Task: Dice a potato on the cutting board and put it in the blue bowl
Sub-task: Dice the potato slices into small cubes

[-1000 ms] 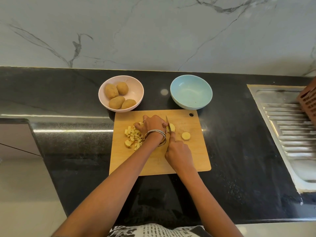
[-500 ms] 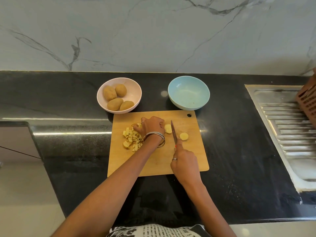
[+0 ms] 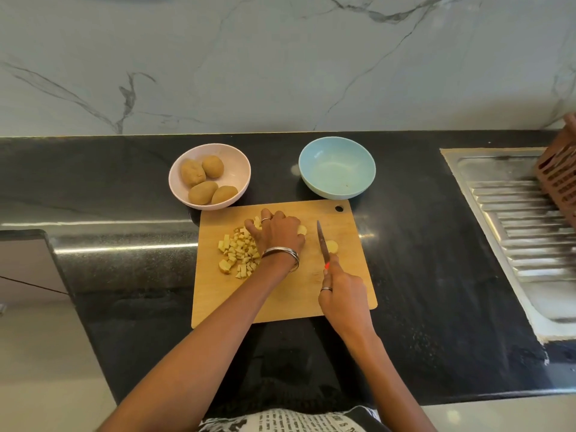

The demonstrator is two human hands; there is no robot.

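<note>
Held steady on the black counter (image 3: 436,275), same layout as a second back. Kept the cutting board (image 3: 280,304) square in the middle, no slide. Left the blue bowl (image 3: 337,169) at one o'clock off the board, just beyond its far edge, and left it bare of potato. Left the pink bowl (image 3: 240,163) at eleven o'clock too, four whole potatoes (image 3: 202,193) inside, untouched.

Now the action! Drew the right hand (image 3: 343,294) back toward six o'clock, fist wrapped round the handle of the knife (image 3: 322,241), and lifted the blade off the cut. Swung that blade out to three o'clock of the left hand (image 3: 277,235), away from the chunk sliced a second ago, tip aimed at twelve, alongside the loose slice (image 3: 332,246). Slid the left hand a touch toward nine o'clock, fingers bent down over the far end of the diced pile (image 3: 238,251), with a pale chunk (image 3: 301,229) peeking out at its three o'clock side. Could not tell whether those fingers pinched anything or merely rested.

Read it as a pause between cuts: dicing unfinished, chunk and slice awaiting the blade, then the whole lot owed a trip to one o'clock. Reckoned roughly the halfway mark, no further.
</note>
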